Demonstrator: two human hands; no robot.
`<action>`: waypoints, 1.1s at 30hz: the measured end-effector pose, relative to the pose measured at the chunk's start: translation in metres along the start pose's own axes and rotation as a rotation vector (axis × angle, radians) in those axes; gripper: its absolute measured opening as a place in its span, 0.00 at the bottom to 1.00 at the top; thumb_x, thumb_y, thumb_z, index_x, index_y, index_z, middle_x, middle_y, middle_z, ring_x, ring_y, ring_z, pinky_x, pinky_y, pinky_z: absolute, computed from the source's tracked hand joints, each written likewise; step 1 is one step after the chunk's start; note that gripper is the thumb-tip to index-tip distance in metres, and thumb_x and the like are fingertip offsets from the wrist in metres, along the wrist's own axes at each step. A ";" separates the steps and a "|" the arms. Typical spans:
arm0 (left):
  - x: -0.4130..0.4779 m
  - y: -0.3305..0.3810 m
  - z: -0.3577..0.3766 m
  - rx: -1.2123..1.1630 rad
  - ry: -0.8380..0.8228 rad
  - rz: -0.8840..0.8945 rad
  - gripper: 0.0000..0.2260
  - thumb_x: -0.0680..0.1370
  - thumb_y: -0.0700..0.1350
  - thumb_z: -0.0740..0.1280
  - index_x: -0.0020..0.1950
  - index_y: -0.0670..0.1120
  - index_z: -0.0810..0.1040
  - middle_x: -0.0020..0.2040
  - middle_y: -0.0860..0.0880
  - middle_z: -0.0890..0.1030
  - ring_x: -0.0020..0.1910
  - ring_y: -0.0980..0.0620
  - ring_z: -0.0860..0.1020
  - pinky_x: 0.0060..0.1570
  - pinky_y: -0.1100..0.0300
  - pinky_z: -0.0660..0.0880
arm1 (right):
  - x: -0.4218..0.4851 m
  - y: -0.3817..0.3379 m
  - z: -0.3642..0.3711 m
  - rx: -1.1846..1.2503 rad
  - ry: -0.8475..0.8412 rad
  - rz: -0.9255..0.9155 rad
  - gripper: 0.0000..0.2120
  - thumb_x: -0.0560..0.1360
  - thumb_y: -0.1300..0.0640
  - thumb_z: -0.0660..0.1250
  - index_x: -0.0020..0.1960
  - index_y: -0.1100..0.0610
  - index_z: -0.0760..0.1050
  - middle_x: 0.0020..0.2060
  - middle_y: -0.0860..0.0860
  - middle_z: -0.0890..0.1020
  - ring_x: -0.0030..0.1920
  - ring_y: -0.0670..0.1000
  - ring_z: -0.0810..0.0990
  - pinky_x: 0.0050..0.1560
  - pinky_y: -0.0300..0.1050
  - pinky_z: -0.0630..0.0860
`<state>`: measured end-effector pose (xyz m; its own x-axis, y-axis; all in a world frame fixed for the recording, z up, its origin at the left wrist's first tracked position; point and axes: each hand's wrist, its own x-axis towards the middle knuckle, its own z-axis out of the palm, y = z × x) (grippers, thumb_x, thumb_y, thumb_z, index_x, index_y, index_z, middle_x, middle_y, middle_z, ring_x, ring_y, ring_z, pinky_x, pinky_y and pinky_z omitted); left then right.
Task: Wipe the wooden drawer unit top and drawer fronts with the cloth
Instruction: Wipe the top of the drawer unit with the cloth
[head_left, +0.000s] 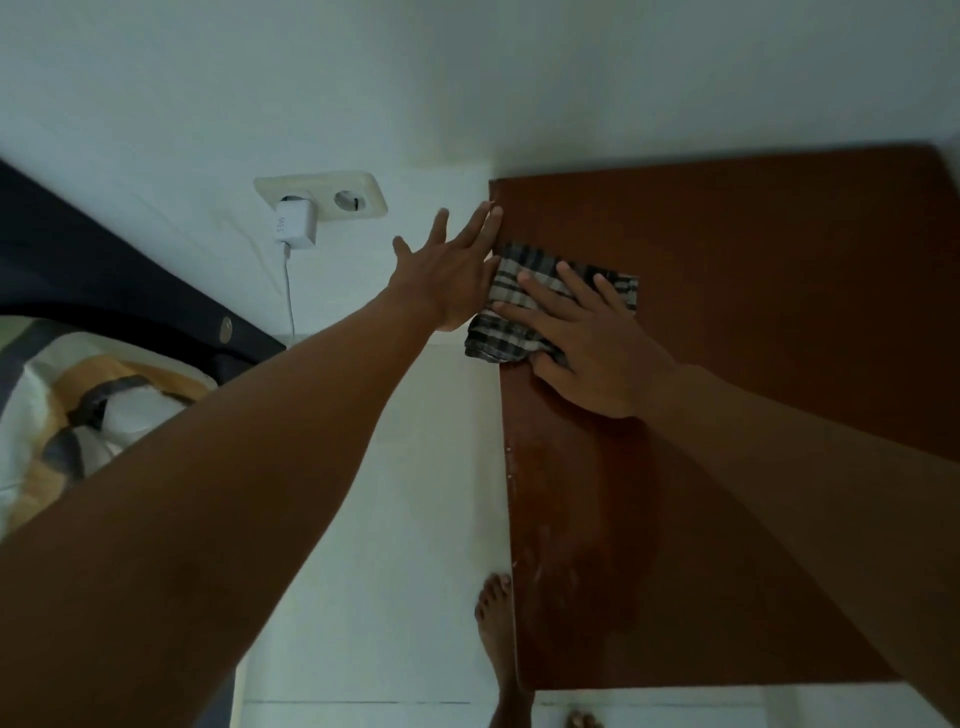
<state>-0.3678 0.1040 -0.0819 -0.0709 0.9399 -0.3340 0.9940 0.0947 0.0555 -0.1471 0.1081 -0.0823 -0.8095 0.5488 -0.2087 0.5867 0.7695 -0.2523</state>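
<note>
The reddish-brown wooden top of the drawer unit (753, 312) fills the right side of the view, seen from above. A grey and black checked cloth (511, 291) lies at its left edge, partly hanging over. My right hand (592, 343) presses flat on the cloth with fingers spread. My left hand (452, 270) reaches past the left edge of the top, fingers apart, its fingertips at the far left corner and its side touching the cloth. The near part of the top shows pale streaks. The drawer fronts are out of sight.
A double wall socket (322, 200) with a white charger (295, 224) and its cable sits left of the unit. A dark bed frame (104, 270) and patterned bedding (78, 415) lie at the left. My bare foot (496, 623) stands on the white floor beside the unit.
</note>
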 end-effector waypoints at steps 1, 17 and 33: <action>0.001 0.001 -0.002 0.000 -0.001 -0.011 0.27 0.85 0.56 0.43 0.82 0.53 0.38 0.82 0.56 0.41 0.81 0.40 0.43 0.69 0.25 0.53 | -0.006 -0.003 0.002 -0.003 0.006 -0.008 0.30 0.78 0.41 0.47 0.80 0.39 0.49 0.81 0.46 0.47 0.81 0.57 0.41 0.78 0.61 0.39; -0.098 0.047 0.034 -0.119 -0.062 -0.170 0.29 0.84 0.58 0.46 0.82 0.51 0.40 0.82 0.55 0.42 0.81 0.42 0.46 0.70 0.26 0.53 | -0.100 -0.050 0.030 -0.021 -0.040 -0.074 0.29 0.79 0.42 0.47 0.80 0.38 0.49 0.81 0.45 0.47 0.81 0.57 0.41 0.78 0.61 0.40; -0.128 0.081 0.043 -0.236 -0.159 -0.406 0.33 0.81 0.68 0.43 0.81 0.55 0.37 0.83 0.50 0.46 0.80 0.39 0.51 0.69 0.25 0.51 | -0.210 -0.091 0.060 -0.009 -0.065 -0.294 0.26 0.81 0.48 0.59 0.77 0.39 0.59 0.80 0.46 0.58 0.80 0.58 0.52 0.77 0.60 0.52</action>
<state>-0.2745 -0.0223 -0.0753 -0.4164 0.7517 -0.5115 0.8414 0.5318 0.0965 -0.0292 -0.0973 -0.0720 -0.9415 0.2798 -0.1878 0.3265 0.8954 -0.3029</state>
